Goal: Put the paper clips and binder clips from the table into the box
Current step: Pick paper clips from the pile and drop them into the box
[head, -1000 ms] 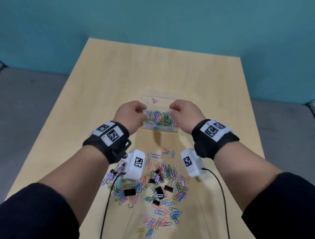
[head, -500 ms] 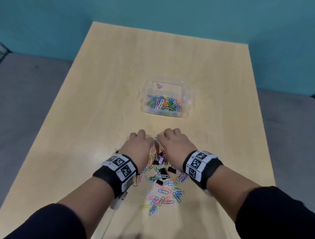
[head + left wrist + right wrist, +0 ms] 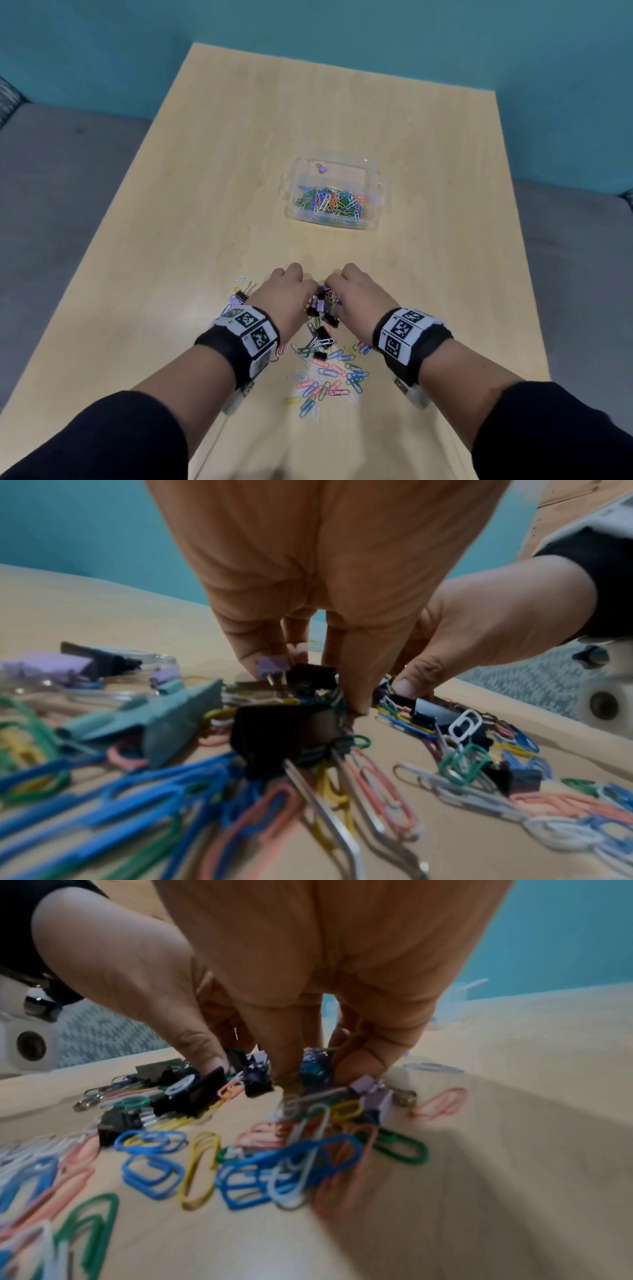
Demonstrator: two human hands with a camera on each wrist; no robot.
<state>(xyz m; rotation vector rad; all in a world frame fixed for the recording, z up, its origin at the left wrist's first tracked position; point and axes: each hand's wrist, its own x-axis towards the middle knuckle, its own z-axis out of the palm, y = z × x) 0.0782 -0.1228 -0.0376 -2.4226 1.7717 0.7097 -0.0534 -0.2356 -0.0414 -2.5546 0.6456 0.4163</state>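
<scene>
A: What are the fingers doing?

B: Both sets are curling down into the pile (image 3: 322, 329) on the table (image 3: 219, 178). The left hand (image 3: 286, 296) is pinching a lilac binder clip (image 3: 272, 666) against black ones, thumb tip pressing the table. The right hand (image 3: 356, 296) is closing its fingertips on a knot of paper clips (image 3: 313, 1066) and a black binder clip (image 3: 255, 1080).

A: And the clips themselves?

B: Paper clips are lying in blue, green, pink, yellow and white; binder clips are showing black, lilac and one teal (image 3: 164, 718).

A: Where is everything sitting relative to the box?

B: The pile is lying nearer the person than the box (image 3: 375, 192), well apart from it. The box is clear, holding a heap of paper clips at its near side and one lilac binder clip (image 3: 321, 168) at its far side.

A: Do the views differ?

B: The head view is hiding the fingertips behind knuckles; the wrist views are showing the pinches. Only the head view is showing inside the box.
</scene>
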